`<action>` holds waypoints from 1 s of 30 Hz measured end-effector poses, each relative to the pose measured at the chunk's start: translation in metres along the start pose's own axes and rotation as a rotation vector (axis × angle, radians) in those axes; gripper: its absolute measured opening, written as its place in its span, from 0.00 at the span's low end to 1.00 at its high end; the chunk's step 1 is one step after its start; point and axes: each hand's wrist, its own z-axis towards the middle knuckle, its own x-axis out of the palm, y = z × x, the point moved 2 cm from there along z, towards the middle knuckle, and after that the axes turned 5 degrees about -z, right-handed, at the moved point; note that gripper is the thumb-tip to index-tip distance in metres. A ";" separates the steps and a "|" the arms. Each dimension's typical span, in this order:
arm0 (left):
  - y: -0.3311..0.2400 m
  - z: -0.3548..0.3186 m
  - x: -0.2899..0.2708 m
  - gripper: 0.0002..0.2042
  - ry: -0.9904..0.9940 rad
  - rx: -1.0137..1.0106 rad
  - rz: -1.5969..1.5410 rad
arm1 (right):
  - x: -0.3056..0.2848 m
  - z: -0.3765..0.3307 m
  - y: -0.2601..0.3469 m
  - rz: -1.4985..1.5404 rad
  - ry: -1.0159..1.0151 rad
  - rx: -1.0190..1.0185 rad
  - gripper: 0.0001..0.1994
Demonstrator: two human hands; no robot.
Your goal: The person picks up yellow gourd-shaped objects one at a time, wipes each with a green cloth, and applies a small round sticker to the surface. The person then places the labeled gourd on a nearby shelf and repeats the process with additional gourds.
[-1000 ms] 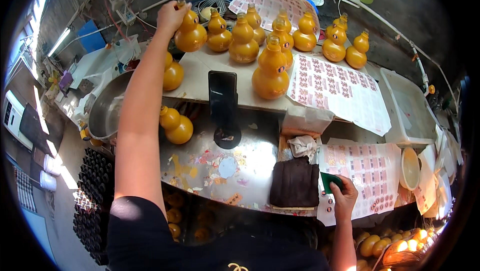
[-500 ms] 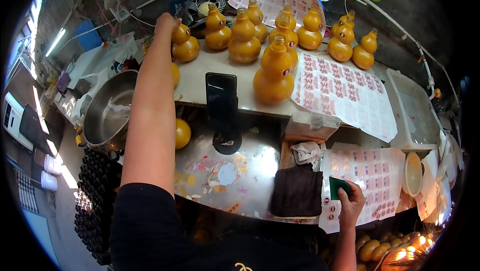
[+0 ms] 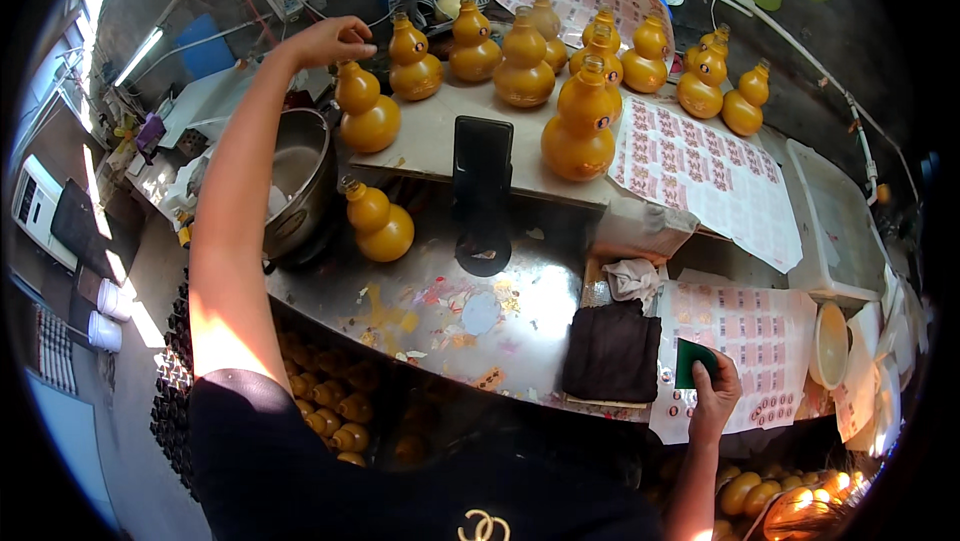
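Observation:
My left hand [image 3: 335, 41] hangs at the back left, its fingers loosely curled and slightly apart. Just beneath it stands a yellow gourd-shaped bottle [image 3: 369, 119] on the pale worktop, its neck close to my fingers. A similar bottle [image 3: 415, 73] with a small round sticker stands to its right. Another gourd bottle [image 3: 384, 230] is on the lower metal tabletop. At the lower right my right hand [image 3: 717, 387] pinches a small dark green card [image 3: 690, 363] between thumb and fingers, over a sheet of stickers [image 3: 745, 326].
Several more gourd bottles [image 3: 523, 66] line the worktop beside a second sticker sheet [image 3: 690, 166]. A phone on a stand [image 3: 482, 166] rises from the metal table. Nearby are a dark folded cloth [image 3: 611, 353], a steel pot [image 3: 325, 176] and a white plastic tub [image 3: 825, 216].
My left hand has come off the top of the stickered bottle and shifted left, over another bottle. The view has turned a little. My right hand keeps the green card.

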 end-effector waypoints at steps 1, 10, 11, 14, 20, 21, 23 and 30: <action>0.006 -0.010 0.004 0.20 -0.010 0.048 -0.041 | -0.001 -0.001 -0.001 -0.006 -0.004 0.000 0.11; 0.023 -0.034 0.026 0.11 -0.266 0.033 -0.092 | 0.013 -0.012 0.013 -0.030 0.052 -0.060 0.11; 0.025 -0.032 0.025 0.10 -0.260 0.065 0.029 | 0.011 -0.015 0.011 -0.042 0.039 -0.086 0.11; 0.040 -0.035 0.008 0.10 -0.314 0.164 0.250 | 0.003 -0.025 -0.001 -0.052 -0.004 -0.095 0.11; 0.052 -0.097 -0.046 0.07 -0.559 0.337 -0.042 | -0.006 -0.040 -0.025 0.299 -0.096 0.073 0.11; 0.052 -0.114 -0.054 0.07 -0.586 0.346 -0.057 | -0.001 -0.039 -0.021 0.347 -0.095 0.105 0.10; 0.055 -0.143 -0.066 0.07 -0.642 0.366 -0.087 | 0.006 -0.035 -0.026 0.389 -0.096 0.144 0.09; 0.092 -0.198 -0.018 0.07 -0.488 0.230 0.296 | 0.036 -0.025 -0.023 0.505 -0.006 0.163 0.09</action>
